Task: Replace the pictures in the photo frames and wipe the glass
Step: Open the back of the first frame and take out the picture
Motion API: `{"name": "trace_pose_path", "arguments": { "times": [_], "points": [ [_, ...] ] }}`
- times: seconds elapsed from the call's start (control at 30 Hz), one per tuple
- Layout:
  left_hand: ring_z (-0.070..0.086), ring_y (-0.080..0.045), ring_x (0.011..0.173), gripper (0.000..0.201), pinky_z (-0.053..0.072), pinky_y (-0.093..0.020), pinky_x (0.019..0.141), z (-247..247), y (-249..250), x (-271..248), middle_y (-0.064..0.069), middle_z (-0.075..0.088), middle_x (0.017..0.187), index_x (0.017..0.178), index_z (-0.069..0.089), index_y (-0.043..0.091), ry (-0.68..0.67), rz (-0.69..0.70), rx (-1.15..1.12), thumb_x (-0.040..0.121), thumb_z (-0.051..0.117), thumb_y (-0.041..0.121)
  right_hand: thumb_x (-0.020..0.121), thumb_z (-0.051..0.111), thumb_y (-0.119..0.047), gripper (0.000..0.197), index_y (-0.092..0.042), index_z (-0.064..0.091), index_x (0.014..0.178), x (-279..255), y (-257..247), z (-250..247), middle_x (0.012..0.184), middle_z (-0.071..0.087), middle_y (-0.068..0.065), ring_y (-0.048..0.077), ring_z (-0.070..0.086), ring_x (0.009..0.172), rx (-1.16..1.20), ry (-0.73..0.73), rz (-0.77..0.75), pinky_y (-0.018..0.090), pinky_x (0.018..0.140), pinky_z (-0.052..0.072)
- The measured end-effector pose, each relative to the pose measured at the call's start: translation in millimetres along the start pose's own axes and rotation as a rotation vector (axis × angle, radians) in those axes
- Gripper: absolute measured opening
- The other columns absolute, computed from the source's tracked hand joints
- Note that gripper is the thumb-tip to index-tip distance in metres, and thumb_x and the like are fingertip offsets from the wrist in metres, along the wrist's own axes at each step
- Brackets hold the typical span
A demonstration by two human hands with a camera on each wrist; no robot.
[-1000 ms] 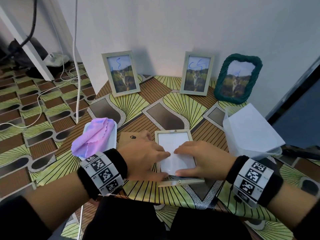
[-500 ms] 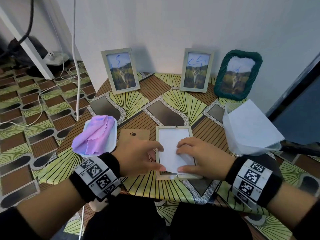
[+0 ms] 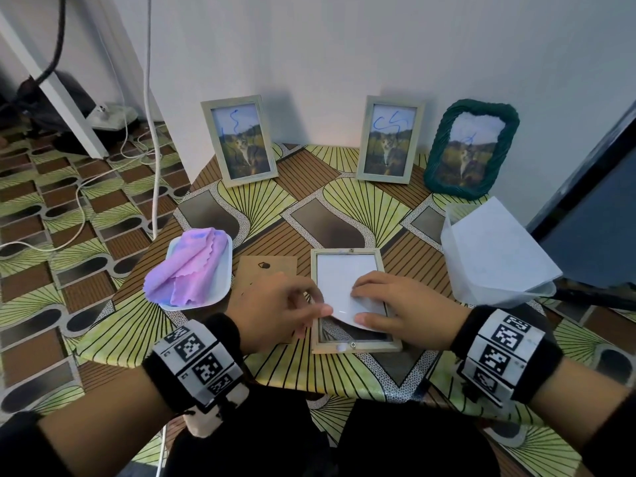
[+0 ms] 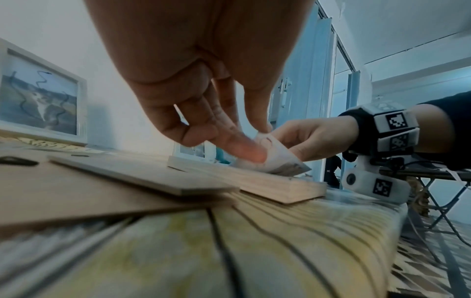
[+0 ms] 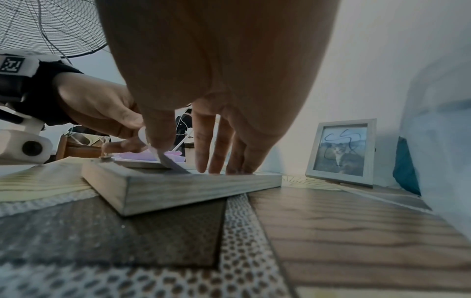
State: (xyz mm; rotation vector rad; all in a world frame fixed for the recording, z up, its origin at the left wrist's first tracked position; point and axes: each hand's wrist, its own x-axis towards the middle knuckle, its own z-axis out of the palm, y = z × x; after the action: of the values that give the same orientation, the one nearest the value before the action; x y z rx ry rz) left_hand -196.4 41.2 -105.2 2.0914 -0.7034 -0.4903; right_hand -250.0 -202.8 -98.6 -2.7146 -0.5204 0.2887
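A pale wooden photo frame (image 3: 356, 346) lies face down near the table's front edge. The white back of its picture (image 3: 339, 280) faces up, and the near end curls up off the glass. My left hand (image 3: 285, 304) pinches the picture's near left corner (image 4: 277, 159) between thumb and forefinger. My right hand (image 3: 389, 304) has its fingers (image 5: 216, 151) on top of the picture and its thumb at the raised near edge (image 5: 165, 159). The brown backing board (image 3: 266, 270) lies left of the frame, partly under my left hand.
Two pale frames (image 3: 240, 141) (image 3: 390, 139) and a green frame (image 3: 471, 151) stand against the wall, each with blue scribbles on the glass. A purple-pink cloth (image 3: 187, 270) sits in a white tray (image 3: 225, 266) on the left. A translucent tub (image 3: 495, 256) holding white sheets stands on the right.
Both hands have slid toward the near end of the frame. The picture's near edge, flat a second ago, is now lifted, and dark glass shows beneath it.
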Motion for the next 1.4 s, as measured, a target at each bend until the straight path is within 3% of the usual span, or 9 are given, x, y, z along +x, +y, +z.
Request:
{"name": "trace_pose_path", "arguments": {
  "times": [0.27, 0.37, 0.43, 0.6, 0.93, 1.07, 1.17, 1.27, 1.4],
  "points": [
    [0.074, -0.011, 0.083, 0.049, 0.057, -0.041, 0.089, 2, 5, 9, 0.004, 0.077, 0.083, 0.091, 0.075, 0.025, 0.018, -0.145, -0.169, 0.068, 0.072, 0.069, 0.095, 0.059, -0.041, 0.047, -0.016, 0.057, 0.134, -1, -2, -4, 0.138, 0.050, -0.006, 0.010, 0.047, 0.125, 0.023, 0.001, 0.029, 0.024, 0.106, 0.035],
    [0.073, -0.017, 0.078, 0.028, 0.060, -0.040, 0.081, 6, 4, 11, 0.000, 0.075, 0.081, 0.090, 0.075, 0.020, 0.056, -0.202, -0.250, 0.075, 0.081, 0.043, 0.092, 0.061, -0.046, 0.056, -0.018, 0.052, 0.140, -3, 0, -2, 0.145, 0.043, -0.006, 0.009, 0.042, 0.130, -0.024, -0.014, 0.048, 0.021, 0.108, 0.029],
    [0.071, -0.009, 0.071, 0.016, 0.059, -0.024, 0.072, 8, 2, 12, 0.000, 0.072, 0.084, 0.092, 0.073, 0.023, 0.059, -0.222, -0.215, 0.078, 0.082, 0.023, 0.091, 0.060, -0.050, 0.063, -0.020, 0.045, 0.144, -4, 1, -1, 0.153, 0.034, -0.004, 0.013, 0.035, 0.137, -0.059, -0.024, 0.082, 0.024, 0.112, 0.025],
    [0.065, 0.002, 0.067, 0.042, 0.041, -0.002, 0.059, 8, 3, 14, 0.007, 0.068, 0.099, 0.115, 0.067, 0.026, 0.042, -0.214, -0.093, 0.078, 0.081, 0.012, 0.091, 0.048, -0.063, 0.089, -0.014, 0.013, 0.157, -5, 4, 1, 0.165, -0.003, 0.005, 0.017, -0.004, 0.152, -0.161, -0.138, 0.207, 0.039, 0.123, 0.002],
    [0.073, -0.006, 0.075, 0.062, 0.051, -0.009, 0.064, 9, 6, 9, 0.008, 0.067, 0.112, 0.132, 0.058, 0.014, 0.061, -0.265, -0.314, 0.076, 0.080, 0.001, 0.096, 0.046, -0.057, 0.091, -0.009, -0.003, 0.157, -3, 8, -6, 0.164, -0.010, 0.001, 0.009, -0.010, 0.150, -0.074, -0.205, 0.221, 0.037, 0.124, 0.006],
    [0.073, -0.022, 0.081, 0.056, 0.056, -0.026, 0.077, 11, 2, 6, 0.005, 0.074, 0.106, 0.114, 0.071, 0.026, 0.099, -0.288, -0.299, 0.062, 0.091, 0.019, 0.100, 0.041, -0.050, 0.079, -0.010, 0.003, 0.157, -3, 10, -6, 0.165, -0.006, 0.002, 0.008, -0.007, 0.150, -0.012, -0.171, 0.207, 0.025, 0.122, 0.003],
    [0.069, -0.015, 0.087, 0.051, 0.051, -0.031, 0.088, 13, 4, 9, 0.009, 0.075, 0.100, 0.109, 0.073, 0.023, 0.060, -0.311, -0.271, 0.061, 0.090, 0.033, 0.099, 0.042, -0.052, 0.082, -0.010, 0.002, 0.157, -2, 10, -5, 0.164, -0.007, 0.002, 0.009, -0.007, 0.151, -0.049, -0.196, 0.194, 0.025, 0.121, 0.002],
    [0.074, -0.022, 0.085, 0.032, 0.060, -0.034, 0.083, 14, 9, 17, -0.003, 0.077, 0.094, 0.114, 0.068, 0.008, 0.059, -0.333, -0.404, 0.085, 0.075, 0.021, 0.101, 0.040, -0.050, 0.077, -0.010, 0.006, 0.157, -1, 9, -4, 0.165, -0.004, 0.003, 0.010, -0.005, 0.151, -0.059, -0.186, 0.194, 0.024, 0.119, 0.003],
    [0.073, -0.023, 0.081, 0.038, 0.060, -0.033, 0.075, 13, 10, 22, -0.018, 0.073, 0.093, 0.117, 0.062, 0.007, 0.082, -0.370, -0.439, 0.082, 0.076, 0.008, 0.102, 0.040, -0.047, 0.071, -0.010, 0.014, 0.157, -1, 10, -6, 0.165, 0.001, 0.003, 0.009, -0.001, 0.151, -0.028, -0.164, 0.201, 0.023, 0.119, 0.004]
  ]
}}
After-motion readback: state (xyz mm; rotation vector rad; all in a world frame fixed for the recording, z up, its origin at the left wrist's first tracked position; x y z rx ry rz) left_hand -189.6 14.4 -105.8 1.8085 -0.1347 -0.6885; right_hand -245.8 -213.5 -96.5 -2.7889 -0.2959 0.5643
